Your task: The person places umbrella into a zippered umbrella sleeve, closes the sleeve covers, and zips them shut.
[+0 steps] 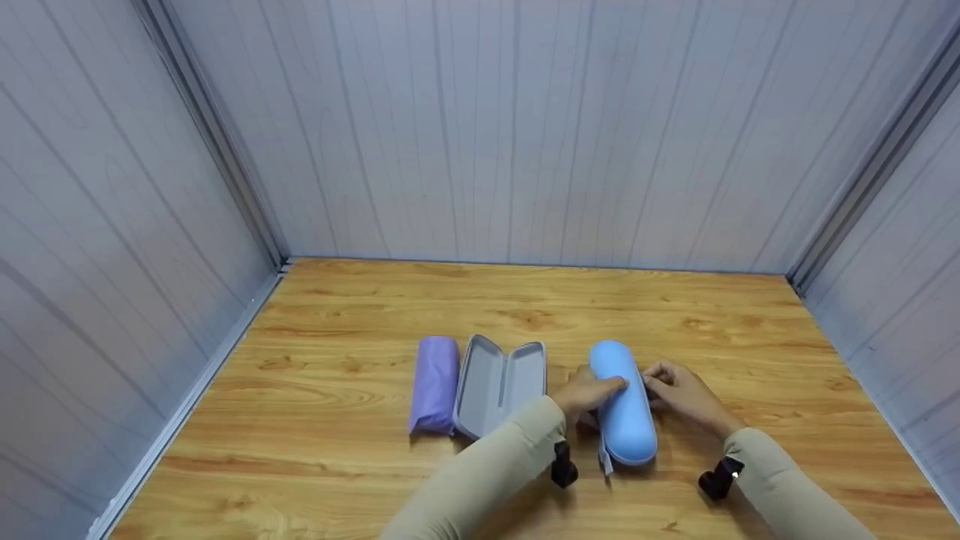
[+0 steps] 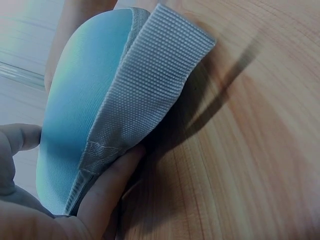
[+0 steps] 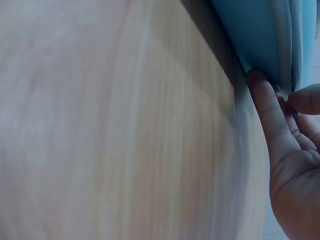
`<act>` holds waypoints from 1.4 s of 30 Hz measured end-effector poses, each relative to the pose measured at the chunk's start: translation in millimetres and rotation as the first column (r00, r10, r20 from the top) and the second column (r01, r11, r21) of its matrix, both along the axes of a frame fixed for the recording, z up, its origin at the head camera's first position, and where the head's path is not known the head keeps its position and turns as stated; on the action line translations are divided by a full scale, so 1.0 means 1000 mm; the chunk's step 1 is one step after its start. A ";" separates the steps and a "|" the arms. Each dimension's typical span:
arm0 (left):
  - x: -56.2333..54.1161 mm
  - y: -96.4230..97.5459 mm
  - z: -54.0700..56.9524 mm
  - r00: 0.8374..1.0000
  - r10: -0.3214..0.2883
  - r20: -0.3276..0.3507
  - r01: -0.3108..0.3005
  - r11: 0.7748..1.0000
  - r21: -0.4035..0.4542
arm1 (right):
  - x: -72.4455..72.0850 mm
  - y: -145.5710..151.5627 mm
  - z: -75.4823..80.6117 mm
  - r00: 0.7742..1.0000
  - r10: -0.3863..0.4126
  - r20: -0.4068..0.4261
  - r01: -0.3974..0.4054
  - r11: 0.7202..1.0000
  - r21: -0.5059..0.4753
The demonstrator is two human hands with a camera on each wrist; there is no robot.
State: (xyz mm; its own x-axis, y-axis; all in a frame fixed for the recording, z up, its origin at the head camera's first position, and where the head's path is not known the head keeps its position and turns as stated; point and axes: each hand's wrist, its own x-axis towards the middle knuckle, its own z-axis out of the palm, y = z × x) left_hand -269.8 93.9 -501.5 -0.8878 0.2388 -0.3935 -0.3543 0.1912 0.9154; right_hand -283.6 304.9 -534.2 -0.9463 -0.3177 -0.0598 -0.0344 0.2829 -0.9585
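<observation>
A blue zippered glasses case (image 1: 627,420) lies closed on the wooden table, its rounded shell facing up. My left hand (image 1: 585,391) grips its left side, thumb over the top and fingers at the lower edge. A grey woven strap (image 2: 145,85) sticks out from the seam beside those fingers in the left wrist view. On the opposite side, my right hand (image 1: 682,394) pinches the small zipper pull (image 3: 294,95) at the seam between thumb and fingers, which mostly cover it. One right fingertip touches the lower shell.
Left of the hands an open grey case (image 1: 480,390) lies with both halves spread. Beside it is a purple pouch (image 1: 435,382). Pale panel walls (image 1: 517,135) enclose the wooden table (image 1: 322,420) at the back and both sides.
</observation>
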 end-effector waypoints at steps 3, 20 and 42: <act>0.001 0.001 0.001 1.000 -0.002 -0.005 0.002 1.000 -0.008 | 0.002 0.001 0.001 1.000 0.004 0.001 -0.004 1.000 -0.013; -0.001 -0.001 0.000 1.000 -0.015 0.005 0.015 1.000 0.012 | 0.011 0.005 0.001 1.000 0.030 0.008 -0.029 1.000 -0.011; 0.000 0.002 0.002 1.000 -0.003 0.004 0.003 1.000 -0.014 | 0.025 0.010 0.003 0.996 0.084 0.033 -0.084 0.996 0.006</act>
